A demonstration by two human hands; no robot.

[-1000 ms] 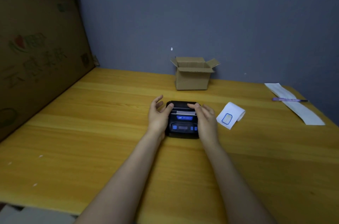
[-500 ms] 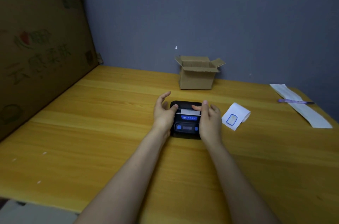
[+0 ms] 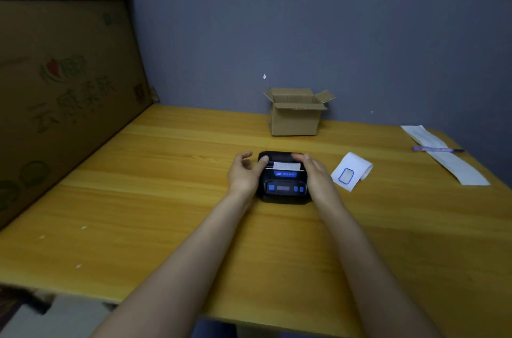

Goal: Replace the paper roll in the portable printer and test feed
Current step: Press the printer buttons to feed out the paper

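Both spread, left grip (image 3: 242,175) and right grip (image 3: 318,177) are pressing the small black portable printer (image 3: 284,191), likely latching its lid.

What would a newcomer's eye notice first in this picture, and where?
First, the black printer in the middle of the wooden table, with the left hand and the right hand touching its two sides and white paper showing at its slot. Behind it an open cardboard box stands by the wall; a paper roll lies right of the printer.
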